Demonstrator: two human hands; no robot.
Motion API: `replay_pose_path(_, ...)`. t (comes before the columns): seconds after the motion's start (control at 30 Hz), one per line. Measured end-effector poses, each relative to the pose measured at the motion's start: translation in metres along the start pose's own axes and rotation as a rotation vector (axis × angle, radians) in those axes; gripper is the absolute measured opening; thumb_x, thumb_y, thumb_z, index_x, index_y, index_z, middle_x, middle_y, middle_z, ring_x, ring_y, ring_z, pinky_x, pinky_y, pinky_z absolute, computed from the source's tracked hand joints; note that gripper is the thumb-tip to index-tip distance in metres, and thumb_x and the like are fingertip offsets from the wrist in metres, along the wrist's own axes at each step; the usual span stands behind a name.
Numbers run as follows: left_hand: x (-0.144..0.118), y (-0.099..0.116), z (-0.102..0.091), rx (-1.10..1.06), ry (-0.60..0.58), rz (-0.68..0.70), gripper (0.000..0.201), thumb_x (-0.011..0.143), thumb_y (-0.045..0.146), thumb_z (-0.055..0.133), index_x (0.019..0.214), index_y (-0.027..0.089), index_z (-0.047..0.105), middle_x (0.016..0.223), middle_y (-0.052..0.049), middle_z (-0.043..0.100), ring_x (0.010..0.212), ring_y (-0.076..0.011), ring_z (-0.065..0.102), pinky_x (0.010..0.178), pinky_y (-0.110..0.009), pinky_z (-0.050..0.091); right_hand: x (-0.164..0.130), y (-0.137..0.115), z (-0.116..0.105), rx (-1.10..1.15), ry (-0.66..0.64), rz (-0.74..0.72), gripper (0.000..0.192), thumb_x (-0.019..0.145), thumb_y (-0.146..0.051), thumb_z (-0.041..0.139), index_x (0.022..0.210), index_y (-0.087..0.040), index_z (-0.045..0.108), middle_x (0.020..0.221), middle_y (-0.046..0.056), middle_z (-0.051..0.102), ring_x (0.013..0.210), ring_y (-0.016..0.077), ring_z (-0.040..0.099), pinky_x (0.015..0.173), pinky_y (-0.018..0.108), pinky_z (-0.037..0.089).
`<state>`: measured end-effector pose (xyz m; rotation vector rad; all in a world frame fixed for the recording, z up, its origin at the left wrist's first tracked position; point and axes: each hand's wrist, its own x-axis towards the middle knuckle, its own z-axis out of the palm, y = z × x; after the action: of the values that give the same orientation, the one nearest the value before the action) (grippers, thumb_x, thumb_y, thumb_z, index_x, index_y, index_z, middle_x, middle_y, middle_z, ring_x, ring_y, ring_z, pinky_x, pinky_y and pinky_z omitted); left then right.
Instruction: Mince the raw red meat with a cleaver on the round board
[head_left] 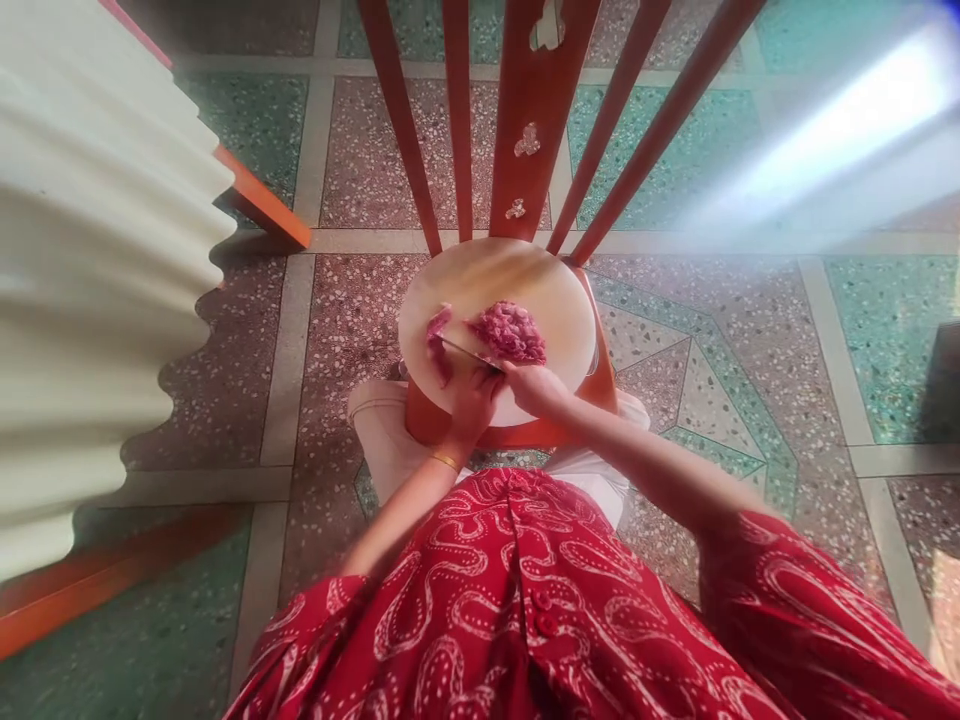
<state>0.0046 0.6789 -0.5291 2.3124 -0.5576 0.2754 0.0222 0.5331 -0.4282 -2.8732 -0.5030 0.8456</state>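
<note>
A round pale cutting board lies on the seat of a reddish-brown wooden chair. My right hand grips a knife whose blade points left across the board. Close beside it, at the handle end of the blade, my left hand has its fingers bent and drawn together; what is between them is hidden. A heap of chopped raw meat rests just beyond the knife. Near the blade's tip, a longer strip of raw meat lies on the board's left side.
The chair's slatted back rises beyond the board. At left hangs a cream cloth with a wavy edge, with orange-brown wooden legs near it. Patterned terrazzo floor surrounds the chair. Bright light glares at upper right.
</note>
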Motion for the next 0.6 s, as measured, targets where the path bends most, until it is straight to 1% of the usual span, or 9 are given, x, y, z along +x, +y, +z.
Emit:
replay_pose_path(0.07, 0.0, 0.0, -0.001, 0.013, 0.006, 0.005, 0.018, 0.089, 0.028, 0.048, 0.092, 0.018, 0.064, 0.089, -0.007, 0.062, 0.09, -0.0206, 0.056, 0.079, -0.036, 0.048, 0.002, 0.002, -0.001, -0.007, 0.002, -0.016, 0.04, 0.086, -0.015, 0.037, 0.125, -0.02, 0.045, 0.09, 0.009, 0.067, 0.078, 0.0187, 0.063, 0.057, 0.023, 0.038)
replay_pose_path(0.13, 0.0, 0.0, -0.001, 0.004, 0.008, -0.009, 0.019, 0.09, 0.028, 0.047, 0.094, 0.018, 0.063, 0.092, -0.008, 0.062, 0.089, -0.0202, 0.056, 0.077, -0.035, 0.048, -0.008, 0.014, -0.001, -0.032, -0.049, -0.004, 0.039, 0.086, -0.015, 0.038, 0.124, -0.019, 0.046, 0.084, 0.008, 0.067, 0.072, 0.0176, 0.063, 0.055, 0.023, 0.037)
replay_pose_path(0.2, 0.0, 0.0, -0.002, -0.027, 0.006, -0.016, 0.021, 0.091, 0.027, 0.046, 0.096, 0.017, 0.063, 0.094, -0.008, 0.061, 0.089, -0.0194, 0.056, 0.077, -0.034, 0.048, -0.022, 0.029, -0.001, -0.075, -0.079, 0.046, 0.043, 0.087, -0.016, 0.037, 0.13, -0.02, 0.042, 0.079, 0.007, 0.066, 0.067, 0.0173, 0.062, 0.054, 0.023, 0.036)
replay_pose_path(0.27, 0.0, 0.0, -0.003, -0.056, 0.015, -0.011, 0.021, 0.091, 0.026, 0.045, 0.097, 0.017, 0.063, 0.094, -0.007, 0.061, 0.09, -0.0188, 0.056, 0.079, -0.034, 0.048, -0.033, 0.037, -0.004, -0.101, -0.064, 0.086, 0.044, 0.089, -0.018, 0.034, 0.133, -0.021, 0.038, 0.078, 0.007, 0.066, 0.067, 0.0183, 0.063, 0.054, 0.023, 0.037)
replay_pose_path(0.33, 0.0, 0.001, -0.005, -0.059, 0.055, -0.007, 0.02, 0.09, 0.028, 0.047, 0.095, 0.017, 0.063, 0.097, -0.008, 0.06, 0.093, -0.0192, 0.055, 0.082, -0.035, 0.047, -0.039, 0.035, -0.008, -0.098, -0.049, 0.097, 0.04, 0.091, -0.021, 0.033, 0.131, -0.02, 0.041, 0.08, 0.008, 0.066, 0.07, 0.0195, 0.063, 0.057, 0.024, 0.038)
replay_pose_path(0.4, 0.0, 0.001, -0.006, -0.037, 0.084, 0.003, 0.019, 0.089, 0.029, 0.049, 0.094, 0.017, 0.064, 0.098, -0.008, 0.06, 0.096, -0.0196, 0.054, 0.083, -0.035, 0.047, -0.042, 0.027, -0.012, -0.078, -0.067, 0.093, 0.036, 0.092, -0.024, 0.032, 0.126, -0.018, 0.045, 0.081, 0.01, 0.066, 0.072, 0.0198, 0.064, 0.058, 0.025, 0.039)
replay_pose_path(0.5, 0.001, 0.002, -0.007, -0.001, 0.049, 0.034, 0.019, 0.089, 0.029, 0.049, 0.094, 0.018, 0.064, 0.094, -0.008, 0.061, 0.093, -0.019, 0.054, 0.081, -0.035, 0.047, -0.049, 0.017, -0.017, -0.051, -0.105, 0.103, 0.033, 0.093, -0.024, 0.031, 0.121, -0.018, 0.049, 0.082, 0.01, 0.067, 0.073, 0.0197, 0.064, 0.057, 0.024, 0.039)
replay_pose_path(0.6, 0.001, 0.003, -0.006, 0.023, 0.004, 0.041, 0.02, 0.09, 0.027, 0.046, 0.094, 0.018, 0.063, 0.092, -0.008, 0.062, 0.092, -0.0193, 0.055, 0.081, -0.035, 0.048, -0.057, 0.017, -0.015, -0.039, -0.127, 0.115, 0.031, 0.092, -0.022, 0.033, 0.118, -0.021, 0.049, 0.082, 0.008, 0.067, 0.073, 0.0189, 0.065, 0.054, 0.023, 0.038)
